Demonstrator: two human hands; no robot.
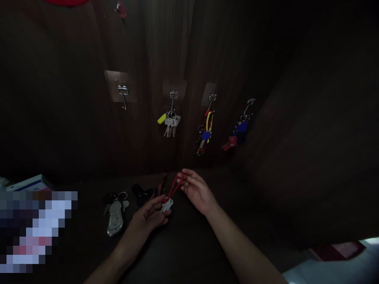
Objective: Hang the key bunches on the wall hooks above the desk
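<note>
Between my hands is a small bunch of keys (167, 205) on a red cord (175, 185). The cord is stretched into a loop, slanting up to the right. My right hand (197, 191) pinches its upper end between thumb and fingertips. At the lower end, my left hand (151, 215) holds the keys at its fingers. Left of that hand, a silver key fob (115, 217) with a ring and keys lies on the dark surface. Dark items (142, 194), too dim to name, lie just behind my left hand.
On the dark wall, one metal hook (123, 94) holds nothing. Others carry keys with a yellow tag (168, 120), a bunch with a yellow braided cord (209, 126) and keys with blue and red tags (241, 128). A box (29, 182) stands at left, beside a blurred-out area.
</note>
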